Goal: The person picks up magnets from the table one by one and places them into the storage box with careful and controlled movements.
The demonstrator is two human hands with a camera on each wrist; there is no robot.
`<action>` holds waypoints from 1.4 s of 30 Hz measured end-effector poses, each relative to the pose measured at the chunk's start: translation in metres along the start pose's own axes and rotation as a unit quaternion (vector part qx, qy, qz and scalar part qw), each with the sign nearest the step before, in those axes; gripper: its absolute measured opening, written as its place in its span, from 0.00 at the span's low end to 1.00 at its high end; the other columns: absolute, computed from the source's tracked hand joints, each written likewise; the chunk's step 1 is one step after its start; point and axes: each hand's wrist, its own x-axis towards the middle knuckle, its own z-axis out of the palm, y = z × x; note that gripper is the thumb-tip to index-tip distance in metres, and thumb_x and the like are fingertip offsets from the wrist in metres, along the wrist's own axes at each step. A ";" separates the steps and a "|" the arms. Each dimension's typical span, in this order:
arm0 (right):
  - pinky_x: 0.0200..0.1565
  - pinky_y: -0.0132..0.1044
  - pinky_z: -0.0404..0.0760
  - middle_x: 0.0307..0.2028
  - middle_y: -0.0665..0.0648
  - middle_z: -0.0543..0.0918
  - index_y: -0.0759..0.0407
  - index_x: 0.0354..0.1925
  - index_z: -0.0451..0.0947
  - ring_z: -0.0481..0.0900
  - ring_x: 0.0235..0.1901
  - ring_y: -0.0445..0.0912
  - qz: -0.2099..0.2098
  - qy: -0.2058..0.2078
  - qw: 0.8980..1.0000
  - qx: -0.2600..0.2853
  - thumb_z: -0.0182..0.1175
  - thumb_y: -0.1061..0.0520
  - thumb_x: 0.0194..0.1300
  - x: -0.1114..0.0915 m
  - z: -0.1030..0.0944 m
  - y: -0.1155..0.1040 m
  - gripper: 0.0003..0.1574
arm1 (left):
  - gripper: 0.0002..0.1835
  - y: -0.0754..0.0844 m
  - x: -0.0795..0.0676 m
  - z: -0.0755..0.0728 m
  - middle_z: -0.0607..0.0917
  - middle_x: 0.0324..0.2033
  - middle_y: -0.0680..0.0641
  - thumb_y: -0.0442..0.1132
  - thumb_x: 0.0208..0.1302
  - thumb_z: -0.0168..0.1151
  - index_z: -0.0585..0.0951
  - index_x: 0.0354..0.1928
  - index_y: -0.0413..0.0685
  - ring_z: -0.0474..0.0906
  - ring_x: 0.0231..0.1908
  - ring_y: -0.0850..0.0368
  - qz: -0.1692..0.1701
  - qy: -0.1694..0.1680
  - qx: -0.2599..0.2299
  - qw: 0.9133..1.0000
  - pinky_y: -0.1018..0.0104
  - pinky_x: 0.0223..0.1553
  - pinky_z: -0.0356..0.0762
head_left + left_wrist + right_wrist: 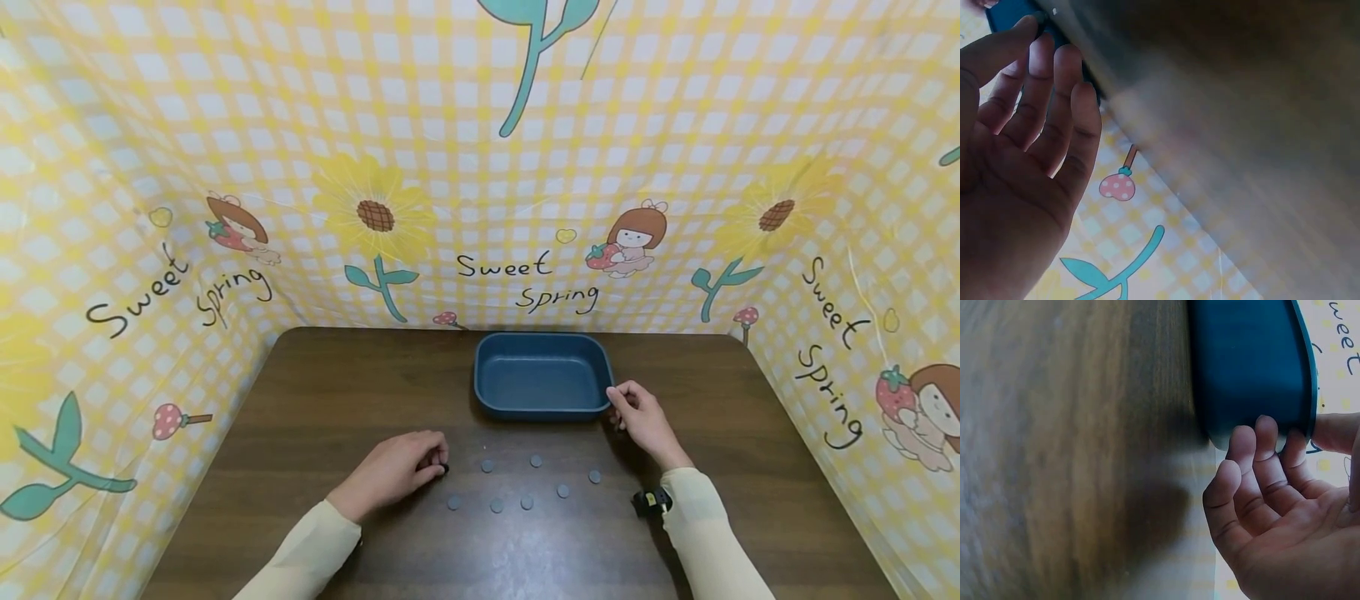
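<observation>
My left hand [393, 468] is low over the left part of the table and pinches a small dark disc [446, 468] between thumb and fingertip. In the left wrist view the disc [1041, 20] shows at the tip of the thumb, and the other fingers are loosely bent. A blue rectangular tray [543, 413] sits near the table's far edge, with nothing inside. At its near right corner, my right hand [637, 417] grips the rim. In the right wrist view, the thumb is over the tray's rim [1312, 375] and fingertips lie against the outer wall.
Several small grey discs [527, 502] lie scattered flat on the brown wooden table [360, 375] between the hands, in front of the tray. Yellow checked cloth [450, 200] walls in the table at the back and both sides. A small black device [651, 501] is at the right wrist.
</observation>
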 end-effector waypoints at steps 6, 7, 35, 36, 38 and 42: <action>0.33 0.39 0.82 0.33 0.63 0.81 0.67 0.47 0.76 0.80 0.31 0.51 -0.005 0.005 1.000 -0.002 0.57 0.49 0.84 -0.002 0.000 0.000 0.20 | 0.10 0.003 0.011 -0.010 0.78 0.33 0.65 0.39 0.71 0.74 0.79 0.41 0.62 0.76 0.33 0.68 -0.010 0.013 -0.015 1.000 0.66 0.36 0.77; 0.33 0.38 0.82 0.33 0.63 0.81 0.67 0.46 0.76 0.80 0.31 0.51 -0.007 0.007 1.000 -0.002 0.58 0.48 0.84 -0.002 0.001 0.000 0.20 | 0.11 0.003 0.013 -0.011 0.78 0.33 0.64 0.39 0.71 0.74 0.79 0.41 0.62 0.76 0.33 0.68 -0.013 0.014 -0.019 1.000 0.66 0.36 0.77; 0.33 0.38 0.82 0.31 0.64 0.81 0.67 0.46 0.76 0.80 0.29 0.52 -0.015 0.009 1.000 -0.005 0.57 0.48 0.84 0.000 0.000 0.001 0.20 | 0.06 0.009 0.093 -0.039 0.84 0.37 0.59 0.42 0.75 0.71 0.81 0.45 0.60 0.80 0.39 0.62 -0.058 0.054 -0.119 0.990 0.59 0.46 0.81; 0.33 0.38 0.82 0.32 0.64 0.81 0.67 0.45 0.76 0.80 0.29 0.52 -0.014 0.010 1.000 -0.006 0.57 0.48 0.84 -0.001 0.000 0.001 0.20 | 0.06 0.009 0.096 -0.039 0.84 0.37 0.59 0.43 0.75 0.70 0.81 0.45 0.60 0.80 0.39 0.62 -0.058 0.052 -0.121 0.990 0.59 0.46 0.81; 0.33 0.38 0.81 0.32 0.65 0.81 0.67 0.46 0.76 0.80 0.30 0.52 -0.013 0.009 1.000 -0.007 0.57 0.48 0.85 -0.001 0.001 0.001 0.20 | 0.06 0.010 0.102 -0.040 0.84 0.37 0.59 0.43 0.75 0.70 0.81 0.45 0.60 0.80 0.39 0.61 -0.057 0.048 -0.124 0.990 0.59 0.47 0.81; 0.33 0.38 0.82 0.33 0.68 0.81 0.68 0.47 0.76 0.81 0.31 0.53 -0.013 0.004 1.000 -0.004 0.56 0.48 0.85 0.000 0.001 0.002 0.22 | 0.06 0.011 0.113 -0.039 0.84 0.37 0.59 0.43 0.75 0.71 0.81 0.44 0.60 0.79 0.39 0.61 -0.055 0.045 -0.126 0.990 0.59 0.47 0.81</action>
